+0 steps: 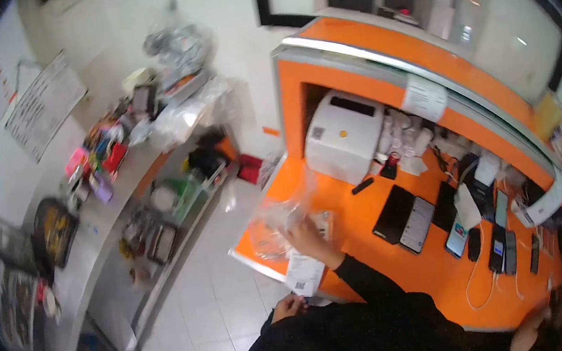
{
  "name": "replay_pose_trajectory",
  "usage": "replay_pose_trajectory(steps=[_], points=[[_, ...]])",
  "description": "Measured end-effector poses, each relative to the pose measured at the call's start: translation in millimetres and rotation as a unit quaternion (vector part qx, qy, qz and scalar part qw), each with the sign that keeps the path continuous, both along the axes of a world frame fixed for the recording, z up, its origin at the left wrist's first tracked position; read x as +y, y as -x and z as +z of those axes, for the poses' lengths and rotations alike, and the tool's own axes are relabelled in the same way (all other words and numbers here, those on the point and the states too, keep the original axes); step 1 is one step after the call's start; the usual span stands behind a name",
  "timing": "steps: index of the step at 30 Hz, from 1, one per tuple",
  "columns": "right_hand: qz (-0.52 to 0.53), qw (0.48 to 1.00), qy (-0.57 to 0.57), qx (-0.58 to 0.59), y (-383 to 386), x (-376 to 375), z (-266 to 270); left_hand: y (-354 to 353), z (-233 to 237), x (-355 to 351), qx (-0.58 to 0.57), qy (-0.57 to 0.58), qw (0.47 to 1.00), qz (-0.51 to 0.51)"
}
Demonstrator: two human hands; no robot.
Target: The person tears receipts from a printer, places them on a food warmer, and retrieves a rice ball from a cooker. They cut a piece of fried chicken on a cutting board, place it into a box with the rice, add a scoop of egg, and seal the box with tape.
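Observation:
My right hand (311, 243) reaches over the left end of the orange desk (353, 264), its fingers closed on a crumpled clear plastic bag (270, 235). Below it, a white printed paper label (305, 273) with a square code hangs toward the desk's front edge. At the label's lower end is my left hand (288, 308), its fingers curled and seemingly pinching the paper. A flat, pale printed item (326, 222) lies partly hidden behind my right hand.
A white label printer (344, 137) stands in the desk's cubby. Several phones, including one with a lit screen (417, 224), and charging cables lie to the right. A cluttered curved shelf (95, 245) runs along the left. Another person's hand (531, 331) shows at bottom right.

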State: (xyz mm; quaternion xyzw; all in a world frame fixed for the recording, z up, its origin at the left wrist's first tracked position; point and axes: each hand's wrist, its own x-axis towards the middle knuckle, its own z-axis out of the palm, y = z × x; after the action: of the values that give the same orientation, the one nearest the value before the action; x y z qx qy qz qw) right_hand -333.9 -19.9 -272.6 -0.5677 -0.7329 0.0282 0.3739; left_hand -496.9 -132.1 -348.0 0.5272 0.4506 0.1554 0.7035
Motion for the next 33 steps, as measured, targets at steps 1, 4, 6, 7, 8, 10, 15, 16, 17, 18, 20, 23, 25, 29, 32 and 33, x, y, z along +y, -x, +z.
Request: replay_pose_trajectory(steps=[1, 4, 6, 7, 8, 10, 15, 16, 17, 18, 20, 23, 25, 29, 32, 33], points=[[0.018, 1.000, -0.012, -0.005, -2.8, 0.2, -14.4, 0.1, 2.3, 0.9, -0.022, 0.007, 0.996, 0.086], [0.002, 0.995, -0.056, 0.083, -11.6, -22.2, 32.7, 14.7, -36.5, 20.0, 0.039, -0.194, 0.968, 0.152], [-0.015, 0.981, -0.094, 0.168, -19.4, -31.7, 51.6, 2.6, 13.0, 33.9, 0.013, -0.231, 0.960, 0.157], [0.022, 0.949, -0.006, 0.315, -21.0, -35.5, 47.1, 0.4, -11.1, 47.6, -0.013, -0.341, 0.926, 0.165], [0.063, 0.885, 0.079, 0.455, -21.7, -37.9, 43.4, 1.4, -36.6, 63.4, -0.041, -0.444, 0.878, 0.174], [0.039, 0.868, 0.069, 0.490, -24.2, -41.0, 48.3, -6.6, -48.4, 93.3, -0.050, -0.411, 0.895, 0.165], [0.018, 0.877, 0.096, 0.471, -40.3, -32.7, 50.2, -3.9, -48.1, 180.2, -0.092, -0.319, 0.923, 0.192], [0.006, 0.876, 0.084, 0.474, -43.4, -27.4, 47.8, 1.2, -41.9, 198.4, -0.068, -0.340, 0.917, 0.198], [0.006, 0.943, -0.009, 0.332, -47.2, -20.3, 43.4, -2.5, 1.3, 196.4, 0.032, -0.413, 0.893, 0.179], [0.003, 0.980, -0.096, 0.174, -52.8, -12.8, 36.6, -7.3, 44.3, 193.0, 0.128, -0.481, 0.853, 0.160], [0.013, 0.991, 0.012, 0.132, -62.4, -8.0, 9.3, 9.9, 30.8, 228.2, 0.133, -0.456, 0.852, 0.222], [-0.110, 0.992, -0.062, -0.010, -84.5, -34.1, 15.8, 4.2, 50.9, 239.4, 0.088, -0.470, 0.848, 0.228], [-0.085, 0.989, -0.012, 0.120, -137.0, -57.0, 43.7, -11.9, 69.2, 234.2, 0.140, -0.535, 0.786, 0.277], [-0.385, 0.886, -0.220, 0.132, -284.1, -133.1, 18.1, -84.8, 108.7, 169.4, -0.010, -0.631, 0.681, 0.371], [-0.581, 0.722, -0.341, 0.160, -415.3, -190.4, -3.2, -132.1, 111.7, 119.1, -0.132, -0.655, 0.722, 0.179], [-0.583, 0.733, -0.346, 0.063, -455.1, -210.2, -7.3, -150.6, 121.3, 100.4, -0.136, -0.698, 0.699, 0.075]])
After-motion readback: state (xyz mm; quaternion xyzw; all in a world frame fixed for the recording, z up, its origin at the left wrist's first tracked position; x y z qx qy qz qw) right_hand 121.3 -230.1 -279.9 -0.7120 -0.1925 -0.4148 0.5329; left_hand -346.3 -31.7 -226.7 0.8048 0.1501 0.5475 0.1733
